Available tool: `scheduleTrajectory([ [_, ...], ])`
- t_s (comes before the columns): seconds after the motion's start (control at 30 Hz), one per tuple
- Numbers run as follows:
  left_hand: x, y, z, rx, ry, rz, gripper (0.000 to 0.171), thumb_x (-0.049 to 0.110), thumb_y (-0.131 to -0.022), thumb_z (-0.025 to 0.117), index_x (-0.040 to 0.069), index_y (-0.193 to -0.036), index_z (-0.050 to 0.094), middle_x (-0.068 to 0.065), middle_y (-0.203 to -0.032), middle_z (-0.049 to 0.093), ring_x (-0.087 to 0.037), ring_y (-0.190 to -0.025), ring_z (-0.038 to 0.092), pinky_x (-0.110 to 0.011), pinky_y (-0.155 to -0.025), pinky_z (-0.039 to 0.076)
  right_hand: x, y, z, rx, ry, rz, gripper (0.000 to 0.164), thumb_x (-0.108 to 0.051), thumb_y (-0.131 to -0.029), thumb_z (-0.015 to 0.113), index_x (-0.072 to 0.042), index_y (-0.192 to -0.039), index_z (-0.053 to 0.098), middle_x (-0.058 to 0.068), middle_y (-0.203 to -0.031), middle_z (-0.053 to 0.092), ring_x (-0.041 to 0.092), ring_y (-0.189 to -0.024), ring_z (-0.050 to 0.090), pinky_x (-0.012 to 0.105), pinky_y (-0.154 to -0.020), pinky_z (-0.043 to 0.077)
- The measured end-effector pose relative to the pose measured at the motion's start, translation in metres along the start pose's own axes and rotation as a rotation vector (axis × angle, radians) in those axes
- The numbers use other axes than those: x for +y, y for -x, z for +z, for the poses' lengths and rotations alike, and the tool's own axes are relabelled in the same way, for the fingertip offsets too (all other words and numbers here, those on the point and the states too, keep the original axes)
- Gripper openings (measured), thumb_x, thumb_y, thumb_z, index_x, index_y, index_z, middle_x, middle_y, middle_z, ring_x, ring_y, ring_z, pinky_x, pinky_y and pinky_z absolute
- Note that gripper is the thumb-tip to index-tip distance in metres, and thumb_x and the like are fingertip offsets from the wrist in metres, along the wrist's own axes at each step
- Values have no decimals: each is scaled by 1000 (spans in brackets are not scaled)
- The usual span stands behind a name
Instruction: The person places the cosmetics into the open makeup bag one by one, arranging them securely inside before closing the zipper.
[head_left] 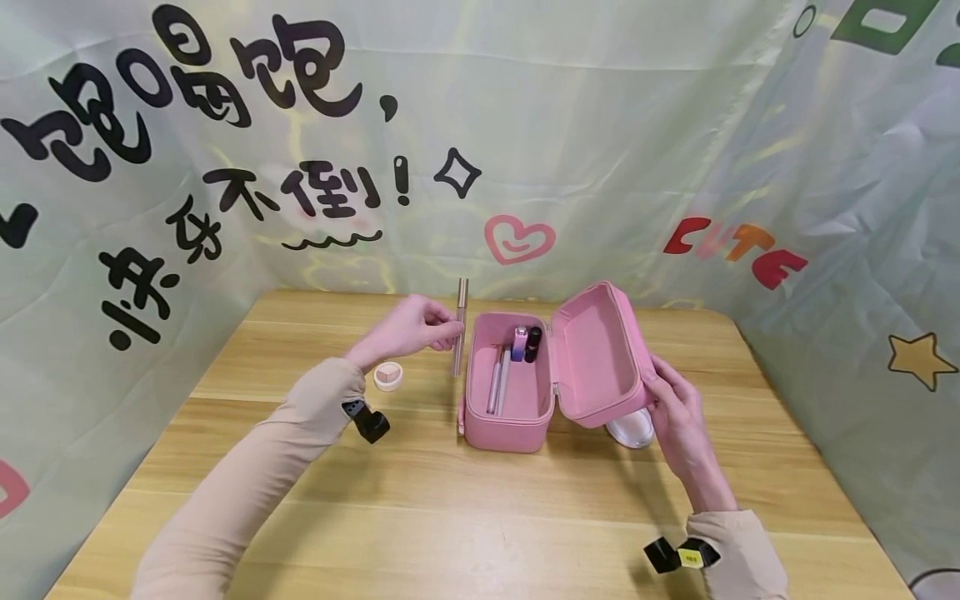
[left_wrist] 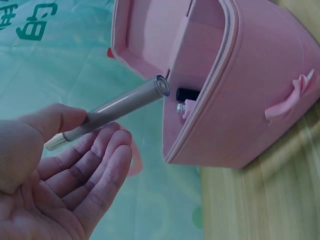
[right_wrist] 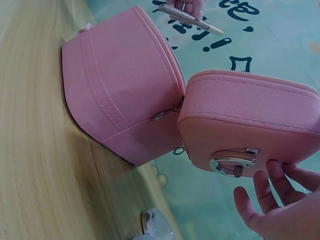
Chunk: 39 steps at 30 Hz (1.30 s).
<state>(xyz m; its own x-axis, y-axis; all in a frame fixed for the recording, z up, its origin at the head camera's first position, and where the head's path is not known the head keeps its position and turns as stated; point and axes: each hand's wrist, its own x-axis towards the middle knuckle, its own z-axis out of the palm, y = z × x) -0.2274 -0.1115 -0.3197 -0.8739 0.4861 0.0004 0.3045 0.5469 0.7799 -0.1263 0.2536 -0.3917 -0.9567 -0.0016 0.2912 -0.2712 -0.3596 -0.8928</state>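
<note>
My left hand point(head_left: 411, 330) pinches a slim, shiny cosmetic tube point(left_wrist: 125, 102) with a gold end between thumb and fingers. It holds the tube just left of an open pink case point(head_left: 506, 433). Inside the case lie a lilac lipstick-like tube point(head_left: 519, 343), a black tube point(head_left: 533, 344) and slim pale sticks point(head_left: 504, 379). On the right, my right hand point(head_left: 678, 412) holds the swung-open lid point(head_left: 600, 354) by its outer edge. In the right wrist view its fingers point(right_wrist: 282, 187) touch the lid's outside, near a metal-ringed handle point(right_wrist: 232, 162); the thumb is hidden there.
A small round pot point(head_left: 387, 376) with a pale pink top sits on the wooden table point(head_left: 480, 517) below my left hand. Partly under the lid lies a clear, white-rimmed round object point(head_left: 632, 429). A printed cloth backdrop point(head_left: 600, 125) stands behind and beside the table.
</note>
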Motion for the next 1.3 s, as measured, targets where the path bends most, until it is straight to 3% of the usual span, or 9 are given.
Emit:
scheduleTrajectory([
  [0.47, 12, -24, 23, -43, -49, -4, 23, 17, -98, 63, -3, -94, 74, -19, -89, 76, -21, -75, 73, -36, -76, 62, 1, 0, 0, 9, 17, 11, 34, -1, -104, 43, -15, -124, 66, -2, -123, 67, 5, -112, 63, 16, -97, 51],
  [0.6, 14, -28, 28, -28, -91, -2, 22, 19, -97, 64, 1, -91, 75, -15, -89, 77, -21, -75, 73, -28, -70, 60, 1, 0, 1, 10, 18, 12, 33, -1, -104, 43, -15, -124, 66, -2, -123, 67, 5, -113, 63, 16, -98, 50],
  [0.73, 16, -31, 34, 0, -212, -4, 24, 23, -97, 65, 5, -86, 76, -4, -77, 72, -9, -60, 58, -19, -56, 44, 1, 0, 1, 9, 19, 10, 33, -1, -104, 43, -15, -124, 65, -2, -123, 66, 5, -113, 63, 16, -98, 50],
  [0.87, 18, -35, 41, 15, -330, -30, 26, 30, -96, 66, 10, -80, 75, 7, -62, 56, -6, -52, 38, -20, -49, 29, 1, 0, 1, 9, 18, 7, 33, -1, -104, 43, -15, -124, 66, -2, -123, 67, 5, -112, 63, 16, -97, 51],
  [1.03, 20, -41, 51, 19, -474, -52, 43, 36, -96, 67, 17, -58, 59, 10, -52, 40, -6, -49, 35, -21, -47, 25, 1, 0, 1, 7, 15, 6, 33, -1, -104, 43, -14, -124, 66, -1, -123, 67, 6, -112, 63, 16, -97, 51],
  [1.17, 20, -45, 59, 55, -593, -76, 51, 37, -95, 68, 19, -52, 48, 7, -57, 45, -15, -65, 45, -27, -65, 35, 1, 0, 1, 2, 17, 3, 33, -1, -104, 43, -14, -124, 65, -1, -123, 67, 6, -112, 63, 17, -97, 51],
  [1.3, 19, -47, 65, 65, -673, -118, 43, 38, -93, 70, 18, -60, 53, -2, -94, 59, -25, -104, 47, -37, -95, 37, 1, 0, 1, -2, 16, -2, 33, -1, -104, 43, -13, -125, 65, -1, -123, 67, 6, -112, 63, 17, -97, 51],
])
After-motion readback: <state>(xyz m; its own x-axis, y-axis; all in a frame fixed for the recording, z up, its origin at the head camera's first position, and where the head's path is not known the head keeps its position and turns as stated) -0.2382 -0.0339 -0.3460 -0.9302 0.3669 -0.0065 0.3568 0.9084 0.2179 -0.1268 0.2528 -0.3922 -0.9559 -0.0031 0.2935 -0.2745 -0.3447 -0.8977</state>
